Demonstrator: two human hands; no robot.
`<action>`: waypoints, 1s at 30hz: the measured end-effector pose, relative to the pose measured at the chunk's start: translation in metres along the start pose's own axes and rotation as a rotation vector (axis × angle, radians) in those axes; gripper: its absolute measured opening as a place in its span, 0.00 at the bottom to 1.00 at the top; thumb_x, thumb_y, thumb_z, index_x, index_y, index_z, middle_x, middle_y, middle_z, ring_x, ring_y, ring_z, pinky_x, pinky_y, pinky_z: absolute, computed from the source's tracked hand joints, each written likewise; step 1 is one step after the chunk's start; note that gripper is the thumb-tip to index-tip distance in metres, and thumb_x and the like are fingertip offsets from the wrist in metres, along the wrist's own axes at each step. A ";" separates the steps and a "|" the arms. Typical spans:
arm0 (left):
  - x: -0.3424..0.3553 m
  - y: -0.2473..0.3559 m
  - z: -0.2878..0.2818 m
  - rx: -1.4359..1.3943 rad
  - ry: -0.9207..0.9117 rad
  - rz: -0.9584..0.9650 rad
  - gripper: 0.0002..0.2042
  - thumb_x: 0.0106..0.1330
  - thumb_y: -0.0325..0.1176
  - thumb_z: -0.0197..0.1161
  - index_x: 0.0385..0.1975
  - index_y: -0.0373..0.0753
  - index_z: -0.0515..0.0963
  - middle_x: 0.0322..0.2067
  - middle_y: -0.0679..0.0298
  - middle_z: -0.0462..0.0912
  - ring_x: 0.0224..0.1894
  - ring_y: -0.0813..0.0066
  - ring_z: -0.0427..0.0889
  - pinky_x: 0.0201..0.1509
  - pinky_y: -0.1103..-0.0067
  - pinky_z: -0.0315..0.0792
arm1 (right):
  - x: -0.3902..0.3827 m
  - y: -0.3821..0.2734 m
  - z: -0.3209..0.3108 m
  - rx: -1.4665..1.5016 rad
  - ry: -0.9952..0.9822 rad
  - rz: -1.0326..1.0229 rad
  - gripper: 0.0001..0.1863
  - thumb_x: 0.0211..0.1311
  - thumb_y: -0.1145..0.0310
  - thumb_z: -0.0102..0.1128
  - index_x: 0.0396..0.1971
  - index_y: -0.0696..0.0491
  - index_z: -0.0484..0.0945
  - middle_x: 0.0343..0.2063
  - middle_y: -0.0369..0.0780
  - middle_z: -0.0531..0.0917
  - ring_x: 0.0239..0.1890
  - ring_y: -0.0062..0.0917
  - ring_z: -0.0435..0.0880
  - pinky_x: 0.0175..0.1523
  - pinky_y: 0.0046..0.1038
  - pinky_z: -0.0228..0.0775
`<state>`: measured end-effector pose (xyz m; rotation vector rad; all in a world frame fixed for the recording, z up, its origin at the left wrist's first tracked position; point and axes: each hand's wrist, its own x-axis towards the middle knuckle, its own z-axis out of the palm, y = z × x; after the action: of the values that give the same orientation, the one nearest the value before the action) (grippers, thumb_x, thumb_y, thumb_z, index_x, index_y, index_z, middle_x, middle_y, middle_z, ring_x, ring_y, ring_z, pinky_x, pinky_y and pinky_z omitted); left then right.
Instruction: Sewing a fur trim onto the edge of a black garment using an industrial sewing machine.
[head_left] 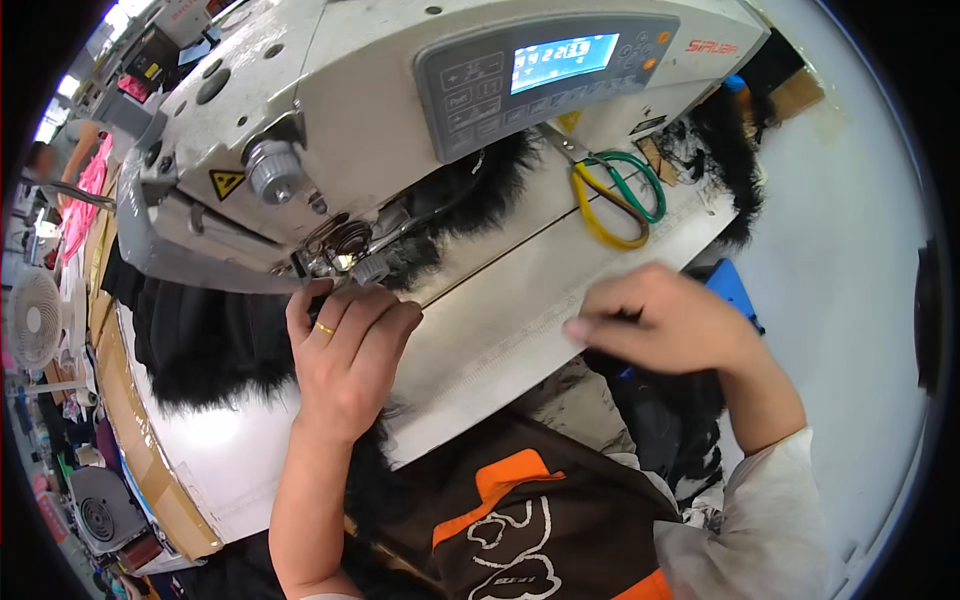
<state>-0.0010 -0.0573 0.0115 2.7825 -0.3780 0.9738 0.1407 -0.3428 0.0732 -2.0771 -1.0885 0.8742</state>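
My left hand, with a gold ring, is at the needle area of a sewing machine. Its bent fingers close on the edge of a black fur-trimmed fabric, which spreads over the bed to the left. Behind the fingertips, more black fur lies under the machine arm. The fingers partly cover the presser foot. To the right, my right hand hovers over the front edge of the white table. It is slightly blurred, loosely curled, thumb apart, and nothing shows in it.
Scissors with yellow and green handles lie on the table under the control panel. Black fur scraps are at the right end. A blue object is beyond my right wrist. A white fan stands at far left.
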 end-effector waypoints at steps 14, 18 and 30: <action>-0.008 -0.006 0.001 -0.082 -0.002 -0.103 0.12 0.52 0.24 0.73 0.36 0.40 0.80 0.32 0.66 0.79 0.37 0.65 0.78 0.52 0.66 0.70 | 0.002 0.030 -0.041 -0.215 0.427 0.372 0.29 0.49 0.72 0.66 0.55 0.60 0.74 0.25 0.43 0.80 0.28 0.28 0.79 0.36 0.27 0.71; -0.003 -0.005 0.005 -0.116 0.010 -0.093 0.11 0.52 0.25 0.73 0.34 0.40 0.81 0.31 0.67 0.78 0.37 0.66 0.77 0.52 0.66 0.71 | -0.041 0.036 -0.037 -0.108 0.396 0.376 0.24 0.48 0.73 0.66 0.50 0.56 0.79 0.21 0.37 0.76 0.22 0.16 0.70 0.29 0.23 0.64; -0.002 -0.005 0.008 -0.080 -0.002 -0.064 0.11 0.52 0.25 0.73 0.36 0.40 0.81 0.30 0.66 0.77 0.34 0.65 0.77 0.49 0.67 0.71 | 0.004 0.008 0.007 -0.538 0.180 -0.184 0.23 0.49 0.61 0.74 0.46 0.49 0.80 0.31 0.40 0.82 0.31 0.39 0.84 0.34 0.38 0.75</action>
<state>0.0040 -0.0538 0.0032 2.7069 -0.3193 0.9205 0.1408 -0.3421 0.0621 -2.3700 -1.5050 0.3129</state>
